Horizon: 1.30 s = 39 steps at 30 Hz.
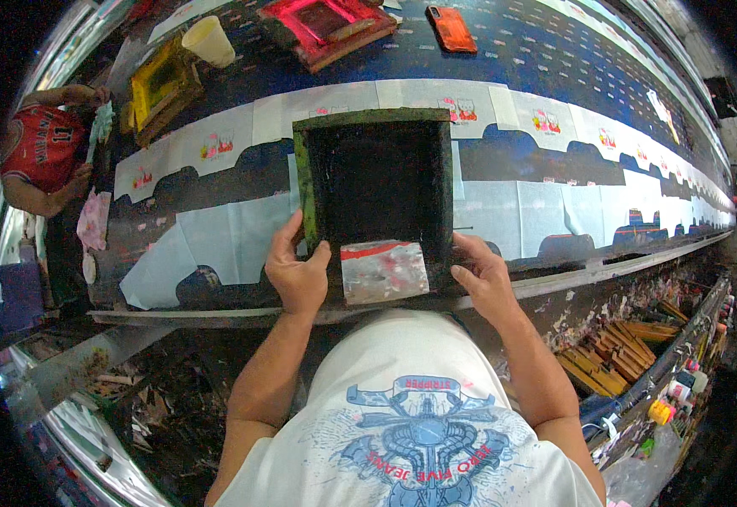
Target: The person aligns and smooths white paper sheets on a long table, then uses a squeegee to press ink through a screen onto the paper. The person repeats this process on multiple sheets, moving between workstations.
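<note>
A dark screen-printing frame (301, 182) with green-stained edges lies over the cloth pieces in front of me. Its inside is black. My left hand (297, 269) grips the near left corner, thumb on top and fingers along the outer side. At the near right corner my right hand (480, 272) holds the frame the same way. Across the frame's near end sits a pale, stained flat patch (385, 275) with a red strip along its top; I cannot tell what it is. Under and beside the frame run light-blue cut cloth pieces (225, 249) and white printed pieces (546, 118).
Farther back on the long dark table (521, 51) are a pink-stained frame (360, 46), a yellow-stained frame (170, 101), a cream cup (210, 42) and an orange phone (451, 29). Another person (47, 148) stands at the left end. Wooden strips (614, 359) and bottles fill a lower-right shelf.
</note>
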Each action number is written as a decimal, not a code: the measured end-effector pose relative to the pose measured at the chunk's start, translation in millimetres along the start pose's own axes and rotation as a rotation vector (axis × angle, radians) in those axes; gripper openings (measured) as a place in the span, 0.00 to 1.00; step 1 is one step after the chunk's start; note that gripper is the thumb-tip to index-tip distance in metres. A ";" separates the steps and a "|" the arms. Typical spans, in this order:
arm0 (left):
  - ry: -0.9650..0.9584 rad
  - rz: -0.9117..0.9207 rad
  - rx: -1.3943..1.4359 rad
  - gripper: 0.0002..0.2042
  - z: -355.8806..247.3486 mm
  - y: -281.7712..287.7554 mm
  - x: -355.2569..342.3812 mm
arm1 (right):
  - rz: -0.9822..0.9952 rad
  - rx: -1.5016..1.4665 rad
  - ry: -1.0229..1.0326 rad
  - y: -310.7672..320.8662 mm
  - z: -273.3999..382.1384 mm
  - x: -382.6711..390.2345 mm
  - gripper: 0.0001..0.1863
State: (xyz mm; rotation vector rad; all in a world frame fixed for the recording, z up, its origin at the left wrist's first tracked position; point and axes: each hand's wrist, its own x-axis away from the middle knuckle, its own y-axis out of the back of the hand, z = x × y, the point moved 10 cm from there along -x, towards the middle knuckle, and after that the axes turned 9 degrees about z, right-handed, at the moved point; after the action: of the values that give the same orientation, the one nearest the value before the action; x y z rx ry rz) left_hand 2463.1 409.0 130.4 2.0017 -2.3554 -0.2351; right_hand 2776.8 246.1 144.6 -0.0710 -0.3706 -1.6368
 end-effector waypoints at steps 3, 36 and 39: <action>0.022 -0.014 -0.062 0.30 1.2 2.4 -1.0 | 0.010 0.015 -0.005 2.5 8.2 -3.3 0.30; 0.149 0.034 -0.180 0.29 -4.5 -1.0 -11.8 | 0.285 0.836 0.563 -89.2 127.3 -13.5 0.24; 0.135 0.050 -0.232 0.29 4.3 0.7 -11.0 | 0.257 0.885 0.541 -85.8 129.6 -16.6 0.23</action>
State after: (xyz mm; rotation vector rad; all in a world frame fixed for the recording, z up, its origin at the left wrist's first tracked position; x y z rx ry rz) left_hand 2463.6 420.3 127.0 1.7928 -2.1810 -0.3432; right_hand 2672.1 303.0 245.7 0.9321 -0.6003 -1.0647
